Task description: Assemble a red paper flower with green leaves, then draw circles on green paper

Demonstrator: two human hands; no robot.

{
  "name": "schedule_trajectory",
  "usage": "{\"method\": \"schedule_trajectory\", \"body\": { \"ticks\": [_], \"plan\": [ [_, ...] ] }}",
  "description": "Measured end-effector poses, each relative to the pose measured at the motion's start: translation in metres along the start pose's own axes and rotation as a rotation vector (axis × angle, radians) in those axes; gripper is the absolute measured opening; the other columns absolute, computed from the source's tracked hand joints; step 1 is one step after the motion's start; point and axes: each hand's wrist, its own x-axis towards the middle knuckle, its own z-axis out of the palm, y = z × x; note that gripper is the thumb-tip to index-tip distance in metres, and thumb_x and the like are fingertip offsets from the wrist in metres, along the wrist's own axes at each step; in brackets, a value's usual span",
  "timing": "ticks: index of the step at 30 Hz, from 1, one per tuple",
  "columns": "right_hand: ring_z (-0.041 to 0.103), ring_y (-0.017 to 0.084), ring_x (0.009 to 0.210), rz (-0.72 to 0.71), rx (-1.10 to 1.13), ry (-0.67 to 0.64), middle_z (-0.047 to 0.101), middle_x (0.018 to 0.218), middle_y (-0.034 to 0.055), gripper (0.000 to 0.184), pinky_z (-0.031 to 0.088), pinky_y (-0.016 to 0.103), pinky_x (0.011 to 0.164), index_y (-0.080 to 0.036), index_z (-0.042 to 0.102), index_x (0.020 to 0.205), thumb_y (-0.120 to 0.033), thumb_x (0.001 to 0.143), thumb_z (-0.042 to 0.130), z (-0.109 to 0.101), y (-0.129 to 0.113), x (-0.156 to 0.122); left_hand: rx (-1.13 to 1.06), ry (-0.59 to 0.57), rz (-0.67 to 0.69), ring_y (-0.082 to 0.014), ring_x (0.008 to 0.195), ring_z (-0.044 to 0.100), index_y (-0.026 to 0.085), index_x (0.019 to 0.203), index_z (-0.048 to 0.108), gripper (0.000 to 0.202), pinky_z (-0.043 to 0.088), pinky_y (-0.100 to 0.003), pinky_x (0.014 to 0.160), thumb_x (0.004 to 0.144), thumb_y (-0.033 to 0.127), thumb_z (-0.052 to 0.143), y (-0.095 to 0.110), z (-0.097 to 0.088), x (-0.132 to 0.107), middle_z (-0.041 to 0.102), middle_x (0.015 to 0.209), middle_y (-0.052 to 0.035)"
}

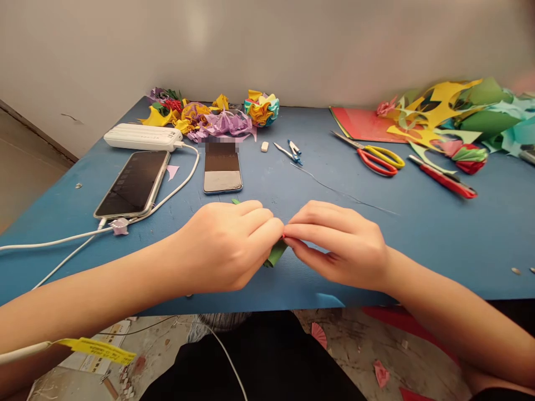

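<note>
Over the front of the blue table, my left hand (234, 245) is closed round a piece of green paper (276, 254), most of it hidden under the fingers. A green tip also shows above the knuckles. My right hand (338, 239) meets it fingertip to fingertip, pinching a tiny red bit (284, 236) at the end of the green paper. What the red bit belongs to is hidden by the fingers. Behind the hands lie a thin wire (343, 191), a drawing compass (288, 151) and a white eraser (264, 146).
Two phones (132, 184) (223, 167) and a white power bank (142, 136) with cables lie left. Scissors (378, 159), a red utility knife (445, 177), red paper sheets (368, 125) and cut scraps (443, 106) are right. Paper flowers (262, 108) stand by the wall.
</note>
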Motion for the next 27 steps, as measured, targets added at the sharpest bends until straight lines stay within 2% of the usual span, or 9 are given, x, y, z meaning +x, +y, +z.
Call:
{"method": "schedule_trajectory", "body": {
  "ticks": [6, 10, 13, 16, 20, 22, 27],
  "plan": [
    [0.054, 0.015, 0.073, -0.064, -0.139, 0.036, 0.061, 0.079, 0.0073, 0.021, 0.051, 0.029, 0.063, -0.011, 0.057, 0.1, -0.01, 0.079, 0.061, 0.005, -0.004, -0.004, -0.092, -0.068, -0.094, -0.0157, 0.056, 0.039, 0.015, 0.07, 0.05, 0.022, 0.032, -0.03, 0.051, 0.087, 0.014, 0.036, 0.006, -0.003, -0.001, 0.047, 0.063, -0.002],
    [0.052, 0.017, 0.07, -0.195, -0.329, 0.103, 0.059, 0.074, 0.0076, 0.024, 0.048, 0.031, 0.054, -0.009, 0.057, 0.098, -0.007, 0.075, 0.064, 0.008, -0.007, -0.007, -0.109, -0.07, -0.173, -0.0156, 0.057, 0.04, 0.015, 0.073, 0.051, 0.023, 0.033, -0.029, 0.052, 0.09, 0.019, 0.035, 0.01, -0.002, 0.001, 0.048, 0.065, -0.002],
    [0.051, 0.018, 0.068, -0.27, -0.446, 0.133, 0.058, 0.072, 0.0071, 0.022, 0.047, 0.032, 0.051, -0.009, 0.059, 0.095, -0.007, 0.074, 0.065, 0.009, -0.006, -0.01, -0.037, -0.086, -0.157, -0.0157, 0.057, 0.041, 0.015, 0.071, 0.051, 0.022, 0.034, -0.029, 0.052, 0.09, 0.017, 0.038, 0.011, -0.001, 0.003, 0.048, 0.064, -0.0019],
    [0.051, 0.016, 0.068, -0.226, -0.362, 0.07, 0.059, 0.073, 0.0073, 0.019, 0.048, 0.032, 0.055, -0.009, 0.059, 0.095, -0.007, 0.076, 0.063, 0.007, -0.003, -0.008, 0.082, -0.082, -0.06, -0.0167, 0.055, 0.041, 0.016, 0.068, 0.049, 0.02, 0.033, -0.03, 0.049, 0.086, 0.011, 0.041, 0.01, -0.002, 0.004, 0.047, 0.061, -0.0021],
    [0.051, 0.012, 0.071, -0.041, -0.004, -0.021, 0.061, 0.079, 0.0059, 0.013, 0.051, 0.027, 0.064, -0.014, 0.059, 0.094, -0.008, 0.083, 0.056, 0.001, 0.001, 0.001, 0.265, -0.091, 0.14, -0.0174, 0.055, 0.043, 0.015, 0.071, 0.051, 0.014, 0.033, -0.029, 0.047, 0.083, 0.009, 0.047, 0.008, -0.005, 0.002, 0.049, 0.062, -0.0026],
    [0.052, 0.011, 0.07, -0.019, 0.082, -0.026, 0.061, 0.078, 0.0048, 0.011, 0.051, 0.026, 0.065, -0.016, 0.059, 0.093, -0.01, 0.085, 0.054, -0.001, 0.002, 0.004, 0.287, -0.102, 0.187, -0.0176, 0.056, 0.043, 0.015, 0.073, 0.051, 0.011, 0.034, -0.029, 0.048, 0.083, 0.011, 0.049, 0.007, -0.006, 0.001, 0.05, 0.064, -0.0029],
    [0.053, 0.014, 0.074, -0.054, -0.048, 0.055, 0.061, 0.079, 0.0067, 0.016, 0.052, 0.029, 0.065, -0.015, 0.058, 0.094, -0.006, 0.081, 0.058, 0.002, -0.002, 0.001, 0.2, -0.078, 0.033, -0.0178, 0.056, 0.04, 0.017, 0.072, 0.048, 0.013, 0.035, -0.03, 0.049, 0.084, 0.013, 0.045, 0.009, -0.004, 0.002, 0.047, 0.063, -0.0026]
  ]
}}
